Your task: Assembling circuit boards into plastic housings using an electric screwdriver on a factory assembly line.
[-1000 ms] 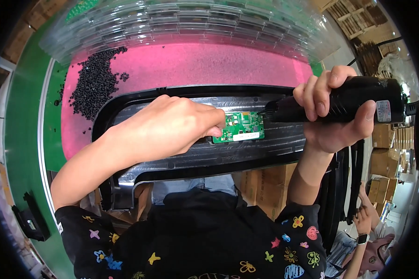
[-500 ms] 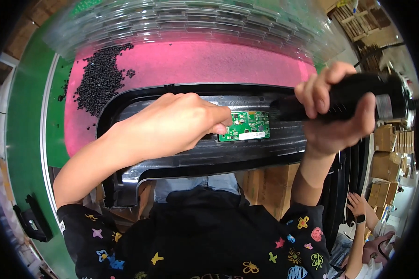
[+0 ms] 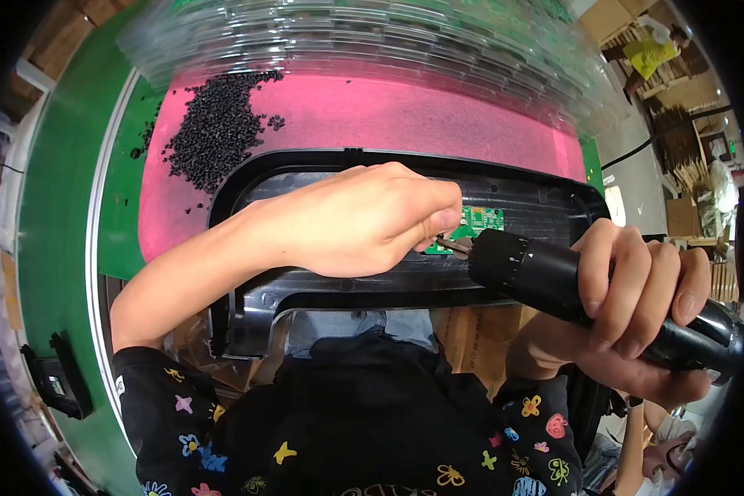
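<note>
Your left hand [image 3: 364, 219] is resting on the black plastic housing [image 3: 306, 289], its fingertips pinching at the bit beside the green circuit board [image 3: 478, 221]; your right hand [image 3: 628, 318] is gripping the black electric screwdriver [image 3: 570, 285], angling its tip toward that board; the housing is lying across the pink mat [image 3: 405, 116]; black pellets [image 3: 215, 128] are lying heaped at the mat's upper-left corner.

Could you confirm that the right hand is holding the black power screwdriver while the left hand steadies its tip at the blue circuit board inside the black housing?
Not quite: the circuit board is green, not blue, as the head view shows. The rest holds: the right hand grips the black power screwdriver, and the left hand pinches at its tip inside the black housing.
</note>
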Available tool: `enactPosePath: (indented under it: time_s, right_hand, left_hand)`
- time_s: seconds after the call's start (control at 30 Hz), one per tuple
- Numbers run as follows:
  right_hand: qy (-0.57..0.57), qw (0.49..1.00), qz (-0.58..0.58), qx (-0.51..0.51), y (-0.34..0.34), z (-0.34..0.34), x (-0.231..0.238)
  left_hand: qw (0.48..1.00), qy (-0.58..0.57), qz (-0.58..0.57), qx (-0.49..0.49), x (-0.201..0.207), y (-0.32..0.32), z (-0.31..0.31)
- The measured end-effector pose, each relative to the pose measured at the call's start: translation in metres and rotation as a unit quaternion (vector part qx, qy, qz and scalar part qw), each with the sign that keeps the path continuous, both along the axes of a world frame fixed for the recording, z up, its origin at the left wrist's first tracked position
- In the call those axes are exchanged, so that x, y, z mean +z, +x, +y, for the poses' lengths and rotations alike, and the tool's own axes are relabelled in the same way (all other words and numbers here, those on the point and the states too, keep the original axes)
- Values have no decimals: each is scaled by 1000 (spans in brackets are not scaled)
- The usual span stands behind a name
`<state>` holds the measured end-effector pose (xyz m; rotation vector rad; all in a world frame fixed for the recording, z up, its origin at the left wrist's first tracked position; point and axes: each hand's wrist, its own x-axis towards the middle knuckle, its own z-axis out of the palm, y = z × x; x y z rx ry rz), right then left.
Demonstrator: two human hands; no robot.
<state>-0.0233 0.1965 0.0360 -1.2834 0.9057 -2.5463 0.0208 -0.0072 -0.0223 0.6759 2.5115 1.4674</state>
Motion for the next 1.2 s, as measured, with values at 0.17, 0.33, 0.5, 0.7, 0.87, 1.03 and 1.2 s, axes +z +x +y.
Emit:
enactPosePath:
  time_s: [0.17, 0.33, 0.5, 0.7, 0.87, 1.03, 1.2]
  right_hand:
    - [-6, 999, 6, -35, 2, -5, -2]
    - [-1, 999, 14, -49, 2, -6, -2]
    - [12, 999, 28, -33, -4, -1, -3]
    - [117, 993, 14, 19, -26, -5, -9]
    - [143, 989, 24, 2, -38, -17, -29]
    - [171, 985, -1, -18, -33, -18, -29]
    - [169, 986, 14, -13, -32, -18, -29]
  left_hand:
    - [1000, -10, 15, -7, -1, -1, -3]
    - [1000, 10, -11, -2, 1, 0, -2]
    - [998, 28, -62, 3, 1, -1, -2]
    - [984, -108, -38, 135, 6, 0, 1]
    - [979, -129, -38, 150, 9, 4, 1]
    - [979, -133, -18, 152, 0, 5, 2]
    - [982, -146, 16, 121, -4, 2, -3]
